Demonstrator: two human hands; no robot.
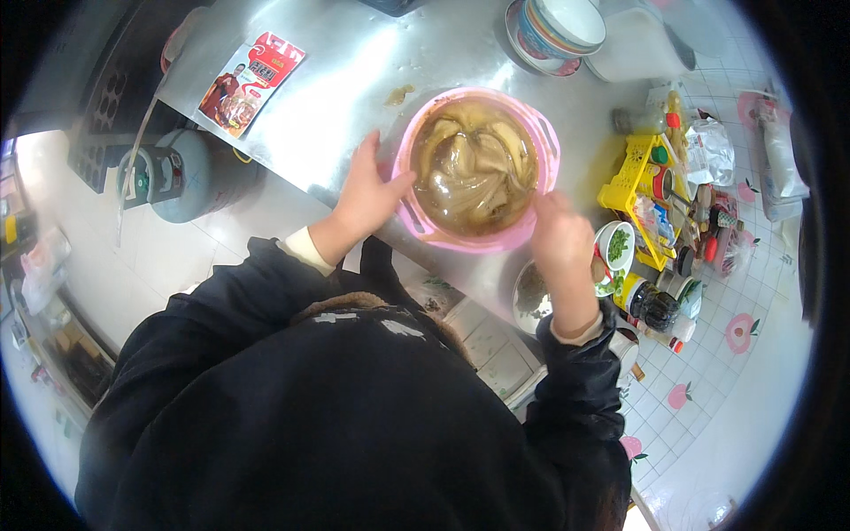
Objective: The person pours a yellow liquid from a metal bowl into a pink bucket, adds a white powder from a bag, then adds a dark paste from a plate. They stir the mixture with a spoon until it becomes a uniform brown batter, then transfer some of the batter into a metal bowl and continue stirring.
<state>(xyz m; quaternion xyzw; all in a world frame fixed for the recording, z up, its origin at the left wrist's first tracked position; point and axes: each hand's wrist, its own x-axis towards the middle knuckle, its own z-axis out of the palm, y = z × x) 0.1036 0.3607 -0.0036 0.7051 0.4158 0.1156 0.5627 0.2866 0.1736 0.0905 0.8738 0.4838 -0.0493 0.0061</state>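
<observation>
A pink plastic basin with slotted handles stands on the steel worktop before me. In it, a glossy, folded grey-brown mass lies in brownish liquid; I cannot tell what food it is. My left hand holds the basin's left side, thumb over the rim and fingers spread along the outer wall. Blurred and curled into a fist, my right hand is at the basin's lower right rim. Whatever may be inside that fist is hidden. Below it, a bowl with dark contents is partly covered by my forearm.
A red and white food packet lies at the worktop's left edge, above a gas cylinder. Stacked bowls stand at the back. Along the tiled wall are a yellow basket, chopped greens in a bowl and a dark bottle.
</observation>
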